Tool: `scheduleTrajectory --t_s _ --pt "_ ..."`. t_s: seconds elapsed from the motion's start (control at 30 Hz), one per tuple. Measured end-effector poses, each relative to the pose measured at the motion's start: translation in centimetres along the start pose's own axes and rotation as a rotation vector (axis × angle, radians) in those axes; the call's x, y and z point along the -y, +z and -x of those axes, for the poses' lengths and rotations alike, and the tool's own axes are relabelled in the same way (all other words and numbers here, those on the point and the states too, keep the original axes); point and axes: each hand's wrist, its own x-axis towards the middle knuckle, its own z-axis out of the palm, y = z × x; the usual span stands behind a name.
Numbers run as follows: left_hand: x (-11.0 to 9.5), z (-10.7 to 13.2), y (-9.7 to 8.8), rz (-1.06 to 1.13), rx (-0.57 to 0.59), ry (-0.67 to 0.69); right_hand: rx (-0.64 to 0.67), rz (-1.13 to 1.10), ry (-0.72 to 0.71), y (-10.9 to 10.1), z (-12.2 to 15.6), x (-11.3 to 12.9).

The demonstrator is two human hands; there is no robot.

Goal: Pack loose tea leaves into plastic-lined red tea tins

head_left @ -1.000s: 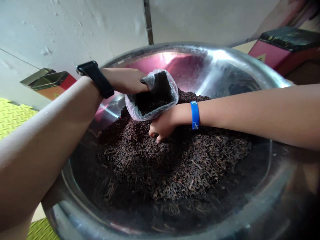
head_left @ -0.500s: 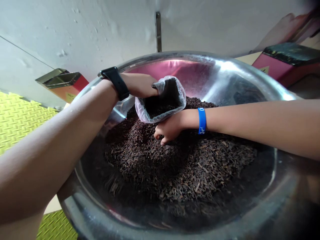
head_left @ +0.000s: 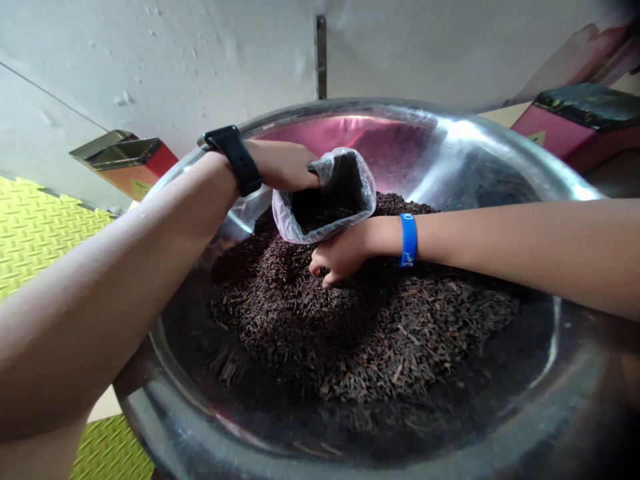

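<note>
A container lined with clear plastic leans in the bowl, its open mouth toward me and dark loose leaves inside. My left hand, below a black watch, is closed on its upper left rim; some of its fingers are hidden at the mouth. My right hand, with a blue wristband, is just below the container's lower rim. Its fingers are curled down at the heap of dark dried leaves, which look like loose tea. What those fingers hold, if anything, is hidden.
A large shiny metal bowl surrounds the heap. An open orange-red tin stands behind it at left, a pink box with a dark top at right. A pale wall rises behind; yellow-green textured mat lies at left.
The view has shifted slightly. Both hands and the lined container keep nearly the same places relative to the bowl, and the grips look unchanged.
</note>
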Motion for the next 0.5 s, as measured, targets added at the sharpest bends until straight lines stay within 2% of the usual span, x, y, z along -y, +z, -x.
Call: scheduleTrajectory --t_s 0.2,0.4,0.5 --pt "-0.39 0.16 -0.12 -0.054 -0.03 -0.006 0.019 0.029 -0.009 0.01 0.01 0.04" --pt "0.29 0.0 0.05 -0.063 -0.037 0.041 0.036 0.061 -0.017 -0.03 0.04 -0.03" --pt "0.39 -0.07 0.21 -0.071 -0.036 -0.001 0.032 0.066 -0.016 -0.06 0.07 0.11"
